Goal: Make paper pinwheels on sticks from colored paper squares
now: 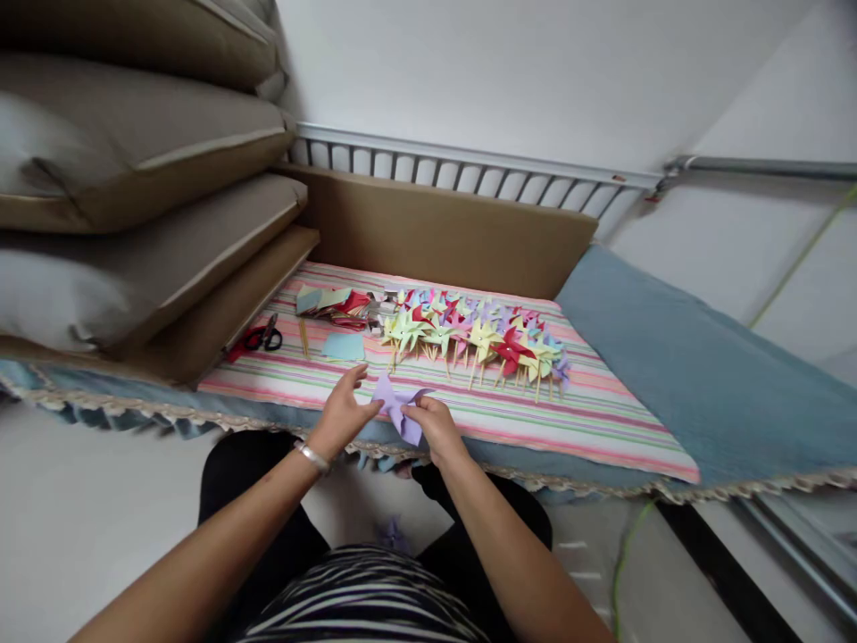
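A purple paper pinwheel [396, 406], its blades partly folded, is held above the front edge of the striped cloth. My right hand [438, 430] pinches it near the middle, from the right. On the other side my left hand [343, 415] has its fingers spread, with the thumb at the pinwheel's left edge. Just beyond the left hand lies a small pile of light blue paper squares [344, 346]. A large group of finished pinwheels [469, 335] on wooden sticks, in several colours, lies behind the right hand. Whether a pin is in the purple paper cannot be seen.
Scissors with dark handles [268, 337] and wooden sticks [303, 338] lie at the left of the striped cloth [589, 420]. Behind them are stacked coloured papers [335, 304]. Large cushions [147, 241] rise on the left; a brown board [442, 223] stands at the back.
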Demonstrator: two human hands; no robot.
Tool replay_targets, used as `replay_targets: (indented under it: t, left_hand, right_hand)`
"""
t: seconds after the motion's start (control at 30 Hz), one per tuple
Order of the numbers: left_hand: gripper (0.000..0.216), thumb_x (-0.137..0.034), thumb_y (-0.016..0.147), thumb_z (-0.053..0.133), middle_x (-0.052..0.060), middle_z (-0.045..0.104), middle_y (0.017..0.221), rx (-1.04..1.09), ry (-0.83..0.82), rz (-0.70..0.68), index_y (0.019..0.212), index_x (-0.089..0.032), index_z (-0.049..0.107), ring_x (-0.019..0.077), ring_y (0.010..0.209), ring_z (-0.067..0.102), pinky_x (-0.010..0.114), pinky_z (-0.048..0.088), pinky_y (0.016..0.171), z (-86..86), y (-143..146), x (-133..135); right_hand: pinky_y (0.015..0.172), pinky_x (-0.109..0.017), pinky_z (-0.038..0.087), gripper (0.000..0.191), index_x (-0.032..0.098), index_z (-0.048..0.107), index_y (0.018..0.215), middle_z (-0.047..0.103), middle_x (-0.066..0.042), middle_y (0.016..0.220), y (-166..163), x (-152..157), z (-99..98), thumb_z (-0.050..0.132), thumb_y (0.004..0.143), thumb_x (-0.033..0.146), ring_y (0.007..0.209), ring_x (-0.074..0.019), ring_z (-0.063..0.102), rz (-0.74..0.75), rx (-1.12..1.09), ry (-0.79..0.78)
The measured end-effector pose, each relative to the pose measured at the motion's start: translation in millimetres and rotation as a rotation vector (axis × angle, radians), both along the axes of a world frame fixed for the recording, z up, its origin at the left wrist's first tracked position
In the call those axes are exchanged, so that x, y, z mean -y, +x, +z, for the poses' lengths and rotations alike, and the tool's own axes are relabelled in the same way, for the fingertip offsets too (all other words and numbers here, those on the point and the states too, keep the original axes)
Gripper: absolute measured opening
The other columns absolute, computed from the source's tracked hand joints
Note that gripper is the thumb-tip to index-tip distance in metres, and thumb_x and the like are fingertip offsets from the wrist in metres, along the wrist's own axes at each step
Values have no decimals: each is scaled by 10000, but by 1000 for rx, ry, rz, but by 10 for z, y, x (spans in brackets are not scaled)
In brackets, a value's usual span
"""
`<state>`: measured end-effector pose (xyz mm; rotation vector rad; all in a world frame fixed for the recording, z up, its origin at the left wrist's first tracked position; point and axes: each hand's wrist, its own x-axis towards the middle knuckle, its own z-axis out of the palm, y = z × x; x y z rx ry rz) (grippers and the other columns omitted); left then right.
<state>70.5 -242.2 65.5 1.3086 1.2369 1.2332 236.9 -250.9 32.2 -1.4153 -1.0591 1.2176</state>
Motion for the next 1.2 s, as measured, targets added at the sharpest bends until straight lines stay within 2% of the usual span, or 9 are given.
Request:
replay_targets:
  t: [0.03,0.1,0.17,0.33,0.47,0.53,0.67,0.83,1.2]
  left_hand:
    - [562,-260,517,759,98,609,1068,98,-132,1,1051,-188,598,241,1012,539,331,386,849,-46,-5,26]
    - [411,-335,570,739,91,646,948,283,-383,-97,927,-160,633,216,907,581,316,404,782,-137,10,72]
    - [298,-343,590,734,71,662,843,432,-487,-209,797,-145,650,182,828,595,293,404,761,-211,55,97]
    - [243,-259,562,770,16,645,710,637,-473,-187,728,-134,644,112,672,568,267,416,741,-290,177,92]
    - [285,-253,575,774,-2,654,767,791,-488,-151,809,-171,632,117,703,591,278,435,746,-318,180,130]
    - [261,-245,580,774,-9,652,765,836,-498,-131,785,-174,628,116,712,592,277,438,740,-333,176,158]
    - [203,-223,562,782,-17,621,662,812,-504,-122,660,-143,623,96,646,557,240,416,673,-356,199,176]
    - [220,-253,535,794,-7,603,617,733,-488,-59,629,-126,641,90,603,527,228,388,624,-387,228,162]
    - [235,-248,491,801,-14,569,537,733,-514,-4,547,-127,607,98,537,519,240,378,560,-389,224,213]
  right_hand:
    - [511,-244,357,188,155,589,622,592,10,546,-17,-4,-4,654,549,316,508,-132,501,-20,-75,-8]
    - [531,-258,386,223,147,606,663,629,-14,588,-68,-4,0,672,536,317,541,-153,543,-41,-182,-19]
    - [540,-262,398,223,149,607,664,634,-15,588,-126,6,14,687,533,311,548,-158,557,-52,-222,-18]
    - [536,-255,407,182,155,618,649,627,0,573,-209,28,41,690,551,290,526,-143,551,-89,-246,-25]
    - [555,-263,423,196,156,633,670,640,-3,594,-228,24,35,694,547,296,541,-146,561,-105,-293,-29]
    - [569,-265,427,204,155,633,669,652,-10,621,-251,22,31,703,543,300,553,-145,565,-111,-301,-17]
    - [558,-257,423,205,158,618,649,642,-6,614,-328,40,33,710,546,309,540,-136,550,-113,-307,-3]
    - [505,-238,386,195,158,584,603,568,36,513,-383,74,25,702,558,307,471,-108,491,-117,-294,9]
    - [542,-244,429,264,180,567,710,637,12,629,-379,110,31,721,521,281,569,-145,589,-95,-319,-3]
